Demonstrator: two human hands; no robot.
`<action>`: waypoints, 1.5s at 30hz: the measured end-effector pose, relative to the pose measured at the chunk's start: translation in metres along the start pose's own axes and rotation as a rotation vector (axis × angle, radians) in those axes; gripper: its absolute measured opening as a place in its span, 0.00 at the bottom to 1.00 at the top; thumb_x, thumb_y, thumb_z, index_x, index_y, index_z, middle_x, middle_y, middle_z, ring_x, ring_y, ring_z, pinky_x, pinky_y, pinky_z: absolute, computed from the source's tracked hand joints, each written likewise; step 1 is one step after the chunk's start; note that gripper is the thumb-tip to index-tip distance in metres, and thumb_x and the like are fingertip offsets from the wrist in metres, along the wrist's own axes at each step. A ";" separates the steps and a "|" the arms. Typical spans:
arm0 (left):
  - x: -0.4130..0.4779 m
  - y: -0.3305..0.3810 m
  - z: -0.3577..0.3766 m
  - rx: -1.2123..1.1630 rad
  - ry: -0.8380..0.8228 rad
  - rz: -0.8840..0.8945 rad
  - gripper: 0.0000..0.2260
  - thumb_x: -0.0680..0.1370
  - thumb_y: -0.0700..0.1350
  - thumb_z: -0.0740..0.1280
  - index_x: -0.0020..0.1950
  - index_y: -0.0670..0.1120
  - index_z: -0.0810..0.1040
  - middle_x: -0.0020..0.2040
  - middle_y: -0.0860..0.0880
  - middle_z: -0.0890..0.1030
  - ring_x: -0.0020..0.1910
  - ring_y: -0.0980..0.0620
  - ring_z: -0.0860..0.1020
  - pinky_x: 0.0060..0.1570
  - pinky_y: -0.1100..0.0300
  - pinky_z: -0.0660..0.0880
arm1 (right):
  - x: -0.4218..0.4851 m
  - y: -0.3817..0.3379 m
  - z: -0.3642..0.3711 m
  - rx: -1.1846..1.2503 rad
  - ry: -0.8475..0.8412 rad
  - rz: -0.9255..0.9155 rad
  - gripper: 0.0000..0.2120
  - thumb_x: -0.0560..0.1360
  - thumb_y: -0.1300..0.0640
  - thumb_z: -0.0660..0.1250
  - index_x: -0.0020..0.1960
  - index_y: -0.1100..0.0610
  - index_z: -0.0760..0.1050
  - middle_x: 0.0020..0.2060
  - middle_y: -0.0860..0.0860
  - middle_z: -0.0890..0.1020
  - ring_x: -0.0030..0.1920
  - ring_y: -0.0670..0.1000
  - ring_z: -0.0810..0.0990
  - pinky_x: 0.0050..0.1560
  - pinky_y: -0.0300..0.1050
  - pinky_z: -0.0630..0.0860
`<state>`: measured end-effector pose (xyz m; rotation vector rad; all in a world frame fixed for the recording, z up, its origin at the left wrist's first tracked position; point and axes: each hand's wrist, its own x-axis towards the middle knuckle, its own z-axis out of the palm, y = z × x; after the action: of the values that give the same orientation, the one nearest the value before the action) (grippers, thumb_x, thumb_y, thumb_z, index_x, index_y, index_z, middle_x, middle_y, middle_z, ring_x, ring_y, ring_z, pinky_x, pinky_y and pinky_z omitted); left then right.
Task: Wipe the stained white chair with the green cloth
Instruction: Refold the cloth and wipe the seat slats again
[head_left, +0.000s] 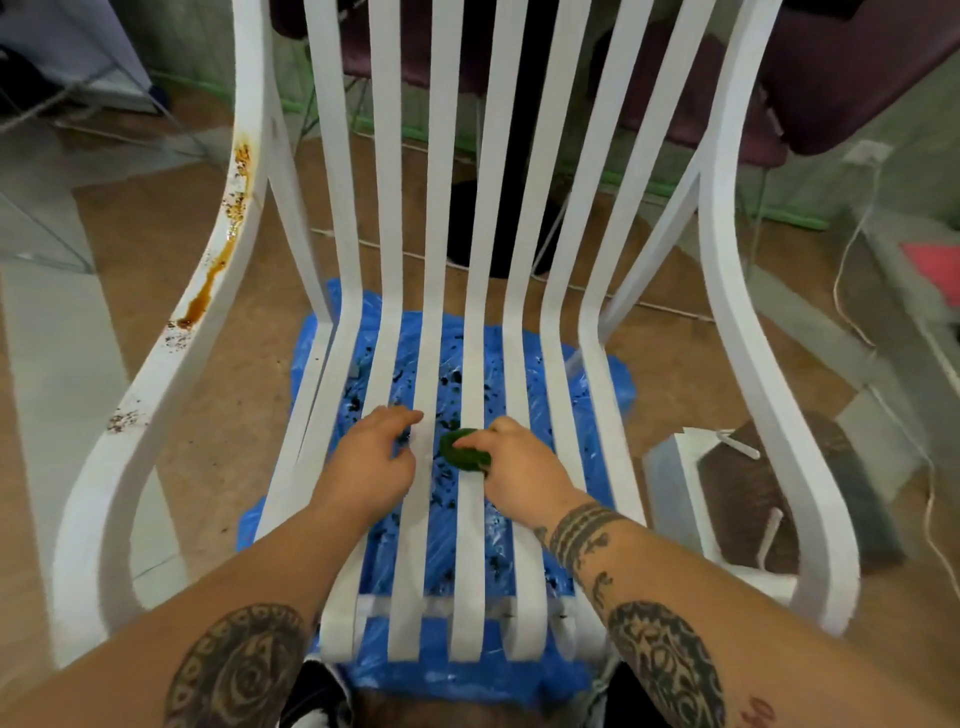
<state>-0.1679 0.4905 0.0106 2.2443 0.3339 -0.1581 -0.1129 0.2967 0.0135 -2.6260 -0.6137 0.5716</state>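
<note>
The right hand (519, 465) curls its fingers round a bunched green cloth (462, 451) and holds it down on a middle slat of the white chair (441, 208), about halfway between the seat's front and back edges. Just beside it the left hand (371, 457) rests on the neighbouring slats with its fingers loose and spread, gripping nothing. Both tattooed forearms reach in over the seat's front edge. Orange-brown stains (228, 228) run down the left armrest, with dark specks lower along it. A speckled blue plastic sheet (621, 384) lies on the floor beneath the seat.
</note>
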 end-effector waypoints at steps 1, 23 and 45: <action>-0.009 0.001 0.002 0.003 0.010 -0.009 0.22 0.80 0.36 0.63 0.74 0.48 0.74 0.75 0.50 0.71 0.76 0.49 0.67 0.76 0.54 0.63 | -0.012 -0.003 0.004 -0.008 -0.003 -0.007 0.29 0.77 0.69 0.62 0.73 0.46 0.74 0.50 0.50 0.67 0.50 0.54 0.72 0.47 0.48 0.71; -0.160 0.085 -0.038 -0.434 -0.143 -0.523 0.12 0.82 0.52 0.64 0.56 0.46 0.82 0.54 0.43 0.82 0.46 0.48 0.78 0.50 0.52 0.74 | -0.162 -0.073 -0.040 0.494 -0.286 0.097 0.15 0.81 0.58 0.66 0.66 0.48 0.80 0.54 0.48 0.83 0.52 0.48 0.82 0.52 0.39 0.79; -0.213 0.180 -0.143 -0.430 -0.012 0.062 0.11 0.76 0.49 0.75 0.53 0.43 0.81 0.45 0.45 0.86 0.44 0.48 0.84 0.44 0.53 0.82 | -0.219 -0.138 -0.180 1.107 0.365 -0.091 0.10 0.77 0.67 0.71 0.53 0.53 0.84 0.50 0.56 0.86 0.50 0.53 0.87 0.49 0.47 0.84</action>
<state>-0.3193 0.4508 0.2825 1.8252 0.2629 -0.0596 -0.2550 0.2564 0.2924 -1.5746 -0.1852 0.2554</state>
